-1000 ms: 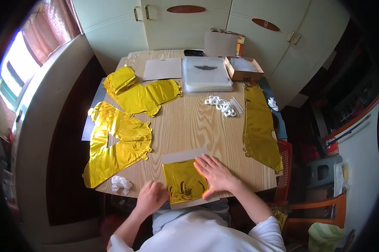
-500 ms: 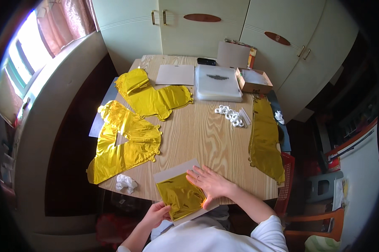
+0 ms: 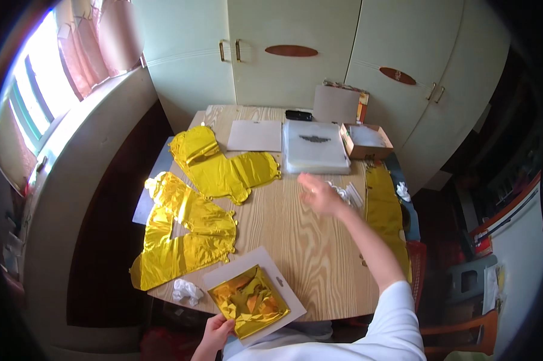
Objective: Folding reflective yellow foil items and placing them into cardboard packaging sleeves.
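Note:
My left hand (image 3: 219, 331) pinches the lower left edge of a folded gold foil balloon (image 3: 250, 301), lying on a pale backing card (image 3: 283, 295) with a hanging slot. The card is tilted at the table's near edge. My right hand (image 3: 321, 195) is stretched out over the table, fingers apart, with nothing visible in it. Partly behind it lie white rings (image 3: 341, 191) and short white straws (image 3: 356, 195). Just beyond it is a stack of clear plastic bags (image 3: 316, 150). Flat gold foil balloons lie at the left (image 3: 184, 231) and farther back (image 3: 229, 171).
Another gold foil piece (image 3: 384, 207) lies along the right edge, partly behind my arm. At the back are a pale card (image 3: 254, 135), a black object (image 3: 298, 115) and an open cardboard box (image 3: 368, 144). Crumpled white tissue (image 3: 188, 292) sits near left. Cabinets (image 3: 283, 72) stand behind.
My right hand has left the foil on the card and reached forward to the white rings. The card has turned and shifted slightly left and nearer, still in my left hand. The view has tilted up.

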`<state>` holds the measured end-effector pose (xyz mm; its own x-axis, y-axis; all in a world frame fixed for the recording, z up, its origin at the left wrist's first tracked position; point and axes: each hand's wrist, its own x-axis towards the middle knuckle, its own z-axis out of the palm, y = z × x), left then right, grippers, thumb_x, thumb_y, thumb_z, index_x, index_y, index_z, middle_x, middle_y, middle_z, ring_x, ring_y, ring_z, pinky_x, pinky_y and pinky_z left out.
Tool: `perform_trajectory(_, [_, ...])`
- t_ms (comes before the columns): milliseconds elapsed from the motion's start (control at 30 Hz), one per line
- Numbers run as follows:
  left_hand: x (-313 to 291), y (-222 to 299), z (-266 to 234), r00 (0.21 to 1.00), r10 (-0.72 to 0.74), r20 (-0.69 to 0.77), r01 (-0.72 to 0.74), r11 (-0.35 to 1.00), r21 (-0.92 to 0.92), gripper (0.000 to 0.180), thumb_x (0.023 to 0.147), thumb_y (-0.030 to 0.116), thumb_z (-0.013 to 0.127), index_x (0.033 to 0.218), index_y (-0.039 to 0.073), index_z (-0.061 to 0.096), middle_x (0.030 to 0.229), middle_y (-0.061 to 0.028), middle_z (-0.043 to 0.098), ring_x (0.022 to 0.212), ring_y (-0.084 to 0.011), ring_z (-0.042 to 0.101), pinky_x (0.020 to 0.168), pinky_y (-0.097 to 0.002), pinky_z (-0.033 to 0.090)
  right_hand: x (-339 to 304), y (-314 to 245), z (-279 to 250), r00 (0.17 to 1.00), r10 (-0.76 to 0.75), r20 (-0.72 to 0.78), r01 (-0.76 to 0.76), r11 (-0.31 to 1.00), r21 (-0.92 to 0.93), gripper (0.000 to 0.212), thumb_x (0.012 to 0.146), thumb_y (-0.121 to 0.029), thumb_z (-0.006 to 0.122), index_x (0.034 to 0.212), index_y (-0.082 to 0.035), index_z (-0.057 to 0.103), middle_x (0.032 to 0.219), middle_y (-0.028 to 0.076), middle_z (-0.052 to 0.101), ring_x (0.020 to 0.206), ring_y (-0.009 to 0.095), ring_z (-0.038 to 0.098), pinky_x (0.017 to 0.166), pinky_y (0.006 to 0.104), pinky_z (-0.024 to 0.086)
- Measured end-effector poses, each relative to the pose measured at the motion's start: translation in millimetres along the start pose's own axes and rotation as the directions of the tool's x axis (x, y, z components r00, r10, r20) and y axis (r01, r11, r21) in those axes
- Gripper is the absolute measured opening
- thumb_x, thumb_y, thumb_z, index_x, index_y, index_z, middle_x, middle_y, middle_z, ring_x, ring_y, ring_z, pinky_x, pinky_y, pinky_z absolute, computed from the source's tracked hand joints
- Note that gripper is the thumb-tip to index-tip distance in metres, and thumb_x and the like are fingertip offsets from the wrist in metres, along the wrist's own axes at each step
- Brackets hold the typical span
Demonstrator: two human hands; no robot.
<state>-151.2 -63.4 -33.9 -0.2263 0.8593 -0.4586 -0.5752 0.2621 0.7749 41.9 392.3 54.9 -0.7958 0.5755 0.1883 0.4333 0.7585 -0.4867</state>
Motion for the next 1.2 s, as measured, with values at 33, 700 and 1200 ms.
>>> perform_trajectory(33, [-1, 6, 3, 0.999, 0.029, -0.026, -0.029, 1.000, -0.010, 0.017, 0.094, 0.003, 0.054, 0.107, -0.003, 0.063, 0.084, -0.0045, 0.065, 0.068, -0.0102, 0.060, 0.061, -0.0247, 0.050, 25, 29, -5, 0.994, 0.073, -0.084, -0.073, 0.997, 0.010, 0.064, 0.096, -0.051, 0.051, 0.142, -0.006, 0.044, 0.148, 0.018, 0.040, 0.139, 0.034, 0.036, 0.115, 0.0433, 0.030])
perform_trajectory(700, [28, 19, 8, 0.992, 0.078, -0.094, -0.087, 0.992, -0.091, 0.015, 0.092, 0.002, 0.055, 0.104, -0.001, 0.063, 0.081, -0.0038, 0.066, 0.062, -0.0077, 0.057, 0.056, -0.0199, 0.043, 121, 168, 12, 0.835, 0.486, -0.258, -0.525, 0.844, -0.113, 0.047, 0.096, -0.052, 0.042, 0.131, -0.025, 0.060, 0.146, 0.001, 0.047, 0.135, 0.028, 0.042, 0.112, 0.0487, 0.030])
perform_trajectory(1200, [0, 18, 15, 0.974, 0.214, -0.078, -0.224, 0.962, -0.154, 0.012, 0.094, 0.003, 0.055, 0.101, -0.002, 0.063, 0.079, -0.0027, 0.063, 0.059, -0.0058, 0.052, 0.052, -0.0187, 0.039, -43, -67, 58, 0.993, 0.096, -0.063, -0.112, 0.935, -0.337, 0.043, 0.098, -0.035, 0.049, 0.128, -0.007, 0.060, 0.138, 0.009, 0.055, 0.129, 0.027, 0.050, 0.101, 0.0432, 0.046])
